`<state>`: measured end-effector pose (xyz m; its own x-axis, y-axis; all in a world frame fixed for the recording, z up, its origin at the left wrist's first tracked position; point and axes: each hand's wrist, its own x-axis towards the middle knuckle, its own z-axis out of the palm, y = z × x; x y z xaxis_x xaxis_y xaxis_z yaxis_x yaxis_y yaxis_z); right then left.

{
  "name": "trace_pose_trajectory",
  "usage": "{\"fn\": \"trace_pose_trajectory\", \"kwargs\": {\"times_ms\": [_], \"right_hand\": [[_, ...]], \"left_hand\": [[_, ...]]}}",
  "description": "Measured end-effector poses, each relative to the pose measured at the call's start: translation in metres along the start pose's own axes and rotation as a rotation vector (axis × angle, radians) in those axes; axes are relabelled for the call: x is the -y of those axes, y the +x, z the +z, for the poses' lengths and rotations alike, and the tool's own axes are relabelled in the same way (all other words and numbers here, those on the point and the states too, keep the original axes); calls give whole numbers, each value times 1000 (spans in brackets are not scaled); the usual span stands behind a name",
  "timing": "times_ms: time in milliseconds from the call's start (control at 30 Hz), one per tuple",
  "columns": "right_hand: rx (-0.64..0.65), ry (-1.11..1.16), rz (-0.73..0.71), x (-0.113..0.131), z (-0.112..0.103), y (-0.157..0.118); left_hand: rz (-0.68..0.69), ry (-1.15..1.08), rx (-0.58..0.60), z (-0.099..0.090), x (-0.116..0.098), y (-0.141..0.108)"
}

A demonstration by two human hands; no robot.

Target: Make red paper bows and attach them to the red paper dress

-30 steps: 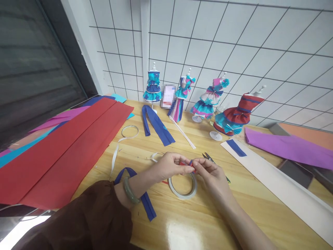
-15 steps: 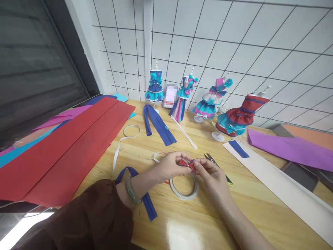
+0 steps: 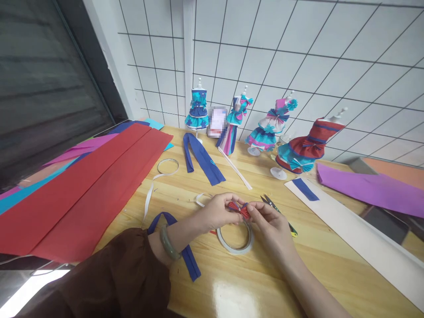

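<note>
Before a tiled wall (image 3: 271, 26), we pinch a red-and-blue bow (image 3: 244, 212) between our left hand (image 3: 218, 212) and right hand (image 3: 270, 223), both closed upon it, near a tape roll (image 3: 236, 251).

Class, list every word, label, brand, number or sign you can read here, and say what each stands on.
None: no text can be read anywhere.
Upright panel between two small dress forms at the back: pixelated, so any text is unreadable.
Large tape roll: no lettering can be made out.
Red bow in the hands: no lettering visible.
</note>
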<state>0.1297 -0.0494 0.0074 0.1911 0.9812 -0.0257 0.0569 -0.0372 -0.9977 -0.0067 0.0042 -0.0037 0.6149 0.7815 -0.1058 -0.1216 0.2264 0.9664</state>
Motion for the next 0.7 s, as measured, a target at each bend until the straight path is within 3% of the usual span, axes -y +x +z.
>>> {"fn": "trace_pose_trajectory", "kwargs": {"times_ms": [433, 700], "right_hand": [[-7, -25, -11, 0, -3, 2], [-5, 31, -21, 1, -5, 2]], "left_hand": [[42, 50, 63, -2, 4, 1], [-9, -66, 142, -5, 2, 1]]}}
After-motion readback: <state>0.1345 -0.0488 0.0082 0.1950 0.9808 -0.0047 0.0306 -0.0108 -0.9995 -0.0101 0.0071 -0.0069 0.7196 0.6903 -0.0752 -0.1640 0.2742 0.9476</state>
